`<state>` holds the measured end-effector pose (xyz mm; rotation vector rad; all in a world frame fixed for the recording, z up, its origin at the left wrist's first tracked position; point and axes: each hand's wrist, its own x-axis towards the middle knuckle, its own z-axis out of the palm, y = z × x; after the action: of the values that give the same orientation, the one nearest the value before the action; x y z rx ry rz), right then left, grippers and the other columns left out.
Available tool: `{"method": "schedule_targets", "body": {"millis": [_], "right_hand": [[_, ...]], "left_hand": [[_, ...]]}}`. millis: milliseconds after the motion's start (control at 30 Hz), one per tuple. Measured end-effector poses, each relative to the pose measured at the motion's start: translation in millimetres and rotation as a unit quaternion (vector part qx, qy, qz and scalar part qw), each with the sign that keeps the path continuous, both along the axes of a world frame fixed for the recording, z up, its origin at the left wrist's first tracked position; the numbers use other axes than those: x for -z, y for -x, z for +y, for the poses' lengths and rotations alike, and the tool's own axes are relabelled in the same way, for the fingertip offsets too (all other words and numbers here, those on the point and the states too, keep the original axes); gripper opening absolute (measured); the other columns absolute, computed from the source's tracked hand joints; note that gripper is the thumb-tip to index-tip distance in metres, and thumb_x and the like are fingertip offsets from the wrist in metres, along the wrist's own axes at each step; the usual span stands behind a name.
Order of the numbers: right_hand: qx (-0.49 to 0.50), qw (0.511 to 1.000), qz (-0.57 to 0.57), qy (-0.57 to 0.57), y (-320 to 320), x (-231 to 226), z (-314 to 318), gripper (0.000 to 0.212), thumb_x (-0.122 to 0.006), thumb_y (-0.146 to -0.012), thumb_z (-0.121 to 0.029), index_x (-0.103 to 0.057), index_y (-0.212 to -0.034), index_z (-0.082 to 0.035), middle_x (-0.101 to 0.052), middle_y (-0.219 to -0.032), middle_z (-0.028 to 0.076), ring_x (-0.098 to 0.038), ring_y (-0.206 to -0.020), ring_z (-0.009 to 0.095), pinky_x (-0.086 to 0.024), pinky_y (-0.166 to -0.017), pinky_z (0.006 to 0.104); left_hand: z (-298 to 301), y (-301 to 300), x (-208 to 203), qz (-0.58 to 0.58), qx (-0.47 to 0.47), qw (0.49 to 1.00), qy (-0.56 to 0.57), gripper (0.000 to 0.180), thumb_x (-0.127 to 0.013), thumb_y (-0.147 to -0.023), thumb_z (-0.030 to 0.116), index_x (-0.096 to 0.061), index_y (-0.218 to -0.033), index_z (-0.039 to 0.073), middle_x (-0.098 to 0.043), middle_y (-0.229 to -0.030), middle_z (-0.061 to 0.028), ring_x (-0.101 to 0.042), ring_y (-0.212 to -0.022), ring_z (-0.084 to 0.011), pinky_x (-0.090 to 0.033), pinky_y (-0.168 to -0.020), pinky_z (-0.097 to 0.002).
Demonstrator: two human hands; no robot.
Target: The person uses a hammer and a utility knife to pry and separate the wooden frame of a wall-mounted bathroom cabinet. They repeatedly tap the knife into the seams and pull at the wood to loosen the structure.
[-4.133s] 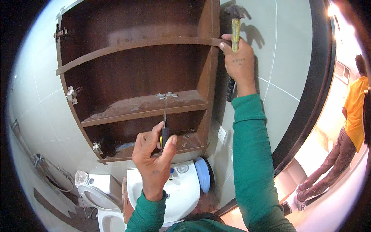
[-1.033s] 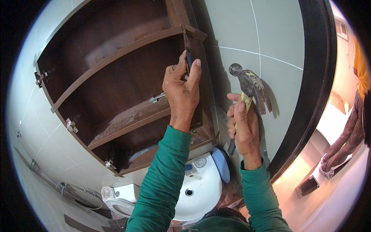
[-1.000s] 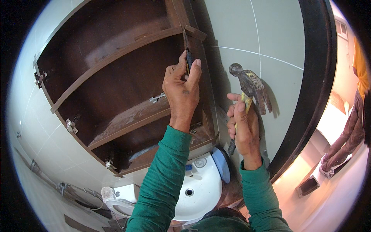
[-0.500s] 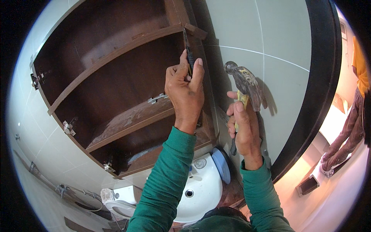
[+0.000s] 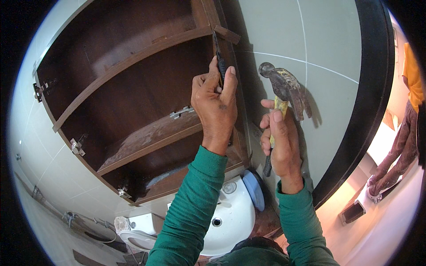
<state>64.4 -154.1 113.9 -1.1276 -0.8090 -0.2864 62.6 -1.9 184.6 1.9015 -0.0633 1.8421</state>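
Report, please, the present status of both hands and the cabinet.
Left hand: gripping thin black-handled tool, tip at right side of cabinet. Right hand: holding hammer, head up. Short wood piece juts out beside tool tip.

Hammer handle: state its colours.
The hammer handle is yellow up top and black at the lower end, best seen in the head view.

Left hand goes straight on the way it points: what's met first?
The left hand leads with a thin-bladed tool; first in line looks like the upper shelf's front edge, near its right end. Whether the tip touches it is unclear.
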Motion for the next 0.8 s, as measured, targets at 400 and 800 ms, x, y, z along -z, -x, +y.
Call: {"method": "schedule_targets", "body": {"millis": [400, 800], "right_hand": [[0.060, 0.991, -0.117, -0.035, 1, -60, 17, 0.049, -0.050, -0.110, -0.046, -0.057, -0.106, 0.002, -0.070, -0.095, 0.026, -0.072, -0.087, 0.041, -0.055, -0.077, 0.0476], [0.118, 0.984, -0.133, 0.008, -14, -89, 43, 0.054, -0.057, -0.107, -0.051, -0.058, -0.104, 0.003, -0.070, -0.084, 0.027, -0.074, -0.084, 0.045, -0.057, -0.072, 0.0459]], "left_hand": [[-1, 3, -4, 0.014, 0.024, 1.000, 0.010, 0.042, -0.074, -0.099, 0.025, -0.072, -0.135, 0.002, -0.057, -0.075, -0.0070, -0.052, -0.077, -0.0173, -0.048, -0.071, -0.0343], [7, 8, -2, 0.007, 0.021, 1.000, 0.005, 0.039, -0.075, -0.097, 0.022, -0.073, -0.133, 0.005, -0.059, -0.077, -0.0105, -0.053, -0.074, -0.0191, -0.049, -0.070, -0.0354]]}}
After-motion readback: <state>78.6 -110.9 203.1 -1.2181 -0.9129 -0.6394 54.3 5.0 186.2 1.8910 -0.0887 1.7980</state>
